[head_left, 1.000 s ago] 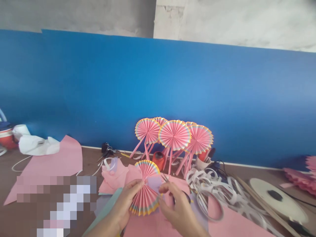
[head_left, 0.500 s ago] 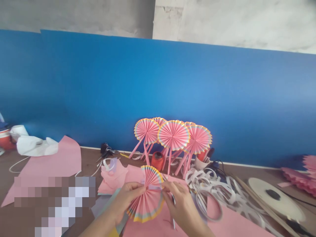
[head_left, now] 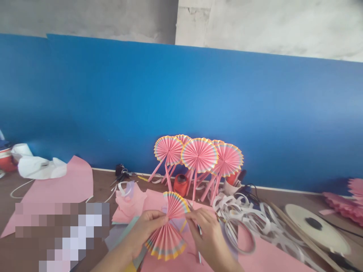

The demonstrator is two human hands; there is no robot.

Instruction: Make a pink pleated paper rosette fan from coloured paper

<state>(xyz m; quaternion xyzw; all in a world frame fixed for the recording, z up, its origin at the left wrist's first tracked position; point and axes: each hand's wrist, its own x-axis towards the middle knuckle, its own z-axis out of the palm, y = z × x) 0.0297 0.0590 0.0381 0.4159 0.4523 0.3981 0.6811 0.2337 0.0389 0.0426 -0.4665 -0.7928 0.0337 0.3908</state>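
A pleated pink paper fan point(head_left: 167, 240) with a yellow and pale blue edge is spread in two lobes between my hands. My left hand point(head_left: 150, 226) pinches it at its narrow middle. The fingertips of my right hand point(head_left: 202, 226) are pressed together on the right end of the upper lobe. A gap shows between the lobes on the right side. Under my right hand lies a thin metal tool point(head_left: 200, 257), mostly hidden. Several finished round pink fans point(head_left: 199, 155) on pink stems stand behind, against the blue board.
Pink paper point(head_left: 266, 257) lies under and right of my hands. White paper strips point(head_left: 244, 211), a tape roll point(head_left: 249, 240) and a cream round lid-like object point(head_left: 317, 226) are at right. An orange thread spool point(head_left: 180, 185) stands behind. A white mask-like piece point(head_left: 42, 167) lies left.
The upper and lower lobes of the fan have parted on the right side, where they were closer together. The lower lobe has moved slightly down. Both hands have barely moved.
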